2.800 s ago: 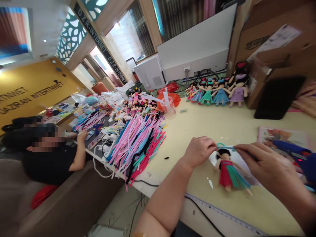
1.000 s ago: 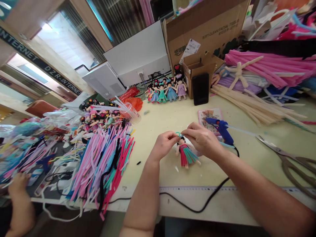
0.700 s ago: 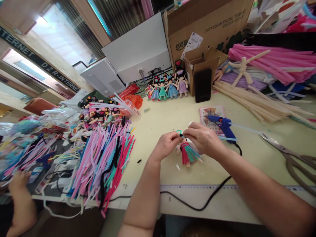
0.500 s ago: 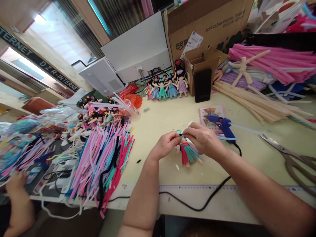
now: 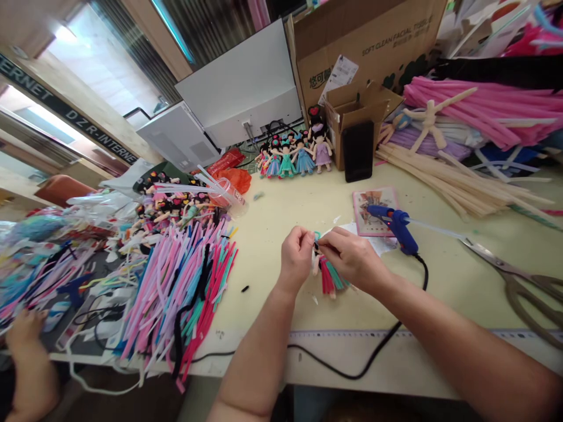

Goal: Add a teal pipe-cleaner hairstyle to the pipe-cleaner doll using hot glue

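Observation:
A small doll (image 5: 327, 278) with black hair and a red and teal fringed skirt is low over the table, its head end between my hands. My left hand (image 5: 297, 253) is closed, thumb and finger pinching at the doll's head. My right hand (image 5: 354, 258) pinches at the same spot from the right; what its fingertips hold is hidden. A thin turquoise loop (image 5: 317, 235) shows just above the fingertips. To the right, a blue glue gun (image 5: 396, 225) rests on a pink-edged picture card (image 5: 361, 218), a clear stick reaching from its back.
Large scissors (image 5: 505, 271) lie at right. Fuzzy stems (image 5: 176, 281) are heaped at left. Finished dolls (image 5: 294, 155) stand before the monitor (image 5: 250, 82). A black cable (image 5: 338, 366) runs along the front edge. At far left is another person's hand (image 5: 26, 331).
My left hand has turned more upright, and my right hand now covers more of the skirt. The light-blue strip that crossed the glue gun's handle no longer shows. The view has shifted slightly.

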`<state>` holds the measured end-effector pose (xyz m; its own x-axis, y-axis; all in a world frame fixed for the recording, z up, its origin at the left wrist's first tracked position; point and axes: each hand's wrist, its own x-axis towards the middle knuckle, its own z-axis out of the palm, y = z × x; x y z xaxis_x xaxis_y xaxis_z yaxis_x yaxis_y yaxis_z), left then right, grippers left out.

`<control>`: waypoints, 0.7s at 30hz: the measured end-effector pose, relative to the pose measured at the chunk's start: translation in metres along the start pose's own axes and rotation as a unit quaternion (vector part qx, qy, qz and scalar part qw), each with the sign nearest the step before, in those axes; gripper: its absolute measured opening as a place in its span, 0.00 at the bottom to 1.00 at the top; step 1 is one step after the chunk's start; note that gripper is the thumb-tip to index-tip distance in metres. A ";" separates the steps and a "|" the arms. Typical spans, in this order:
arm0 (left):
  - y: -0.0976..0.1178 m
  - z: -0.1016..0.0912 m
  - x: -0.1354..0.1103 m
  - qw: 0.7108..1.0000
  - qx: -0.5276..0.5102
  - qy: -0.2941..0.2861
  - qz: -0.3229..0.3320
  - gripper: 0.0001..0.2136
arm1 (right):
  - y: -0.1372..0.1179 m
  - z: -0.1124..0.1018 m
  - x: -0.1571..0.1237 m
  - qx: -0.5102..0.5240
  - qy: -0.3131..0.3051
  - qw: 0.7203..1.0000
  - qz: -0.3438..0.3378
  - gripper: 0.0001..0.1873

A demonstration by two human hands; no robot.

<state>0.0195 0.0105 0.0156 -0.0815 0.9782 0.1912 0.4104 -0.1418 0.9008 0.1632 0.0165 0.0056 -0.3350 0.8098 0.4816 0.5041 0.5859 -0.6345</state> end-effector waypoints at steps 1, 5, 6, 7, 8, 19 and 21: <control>0.000 0.001 -0.001 1.000 0.014 0.017 0.003 0.12 | 0.000 0.001 0.000 -0.002 -0.003 1.000 0.001 0.08; 0.000 0.001 -0.001 0.999 0.022 0.027 0.004 0.12 | 0.006 -0.010 0.003 -0.005 -0.005 1.000 0.004 0.08; 0.000 -0.001 -0.001 1.000 0.002 0.020 0.000 0.12 | 0.009 -0.016 0.005 -0.010 0.005 1.000 0.007 0.08; 0.000 -0.003 0.001 1.000 -0.022 0.013 -0.005 0.12 | 0.011 -0.022 0.008 -0.018 0.022 1.000 0.013 0.07; -0.001 -0.005 0.002 0.999 -0.043 0.009 -0.011 0.13 | 0.014 -0.029 0.010 -0.026 0.042 0.999 0.019 0.07; -0.005 -0.019 0.010 0.986 -0.062 -0.143 -0.062 0.15 | 0.011 -0.026 0.006 -0.040 -0.056 0.997 -0.017 0.12; -0.004 -0.020 0.010 0.982 -0.040 -0.175 -0.062 0.14 | 0.011 -0.024 0.005 -0.057 -0.075 0.995 -0.025 0.12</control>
<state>-0.0014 0.0173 0.0218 0.1964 0.9790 -0.0541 0.3427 -0.0168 0.9393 0.1859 0.0264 0.0152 -0.4724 0.7805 0.4094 0.5679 0.6248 -0.5358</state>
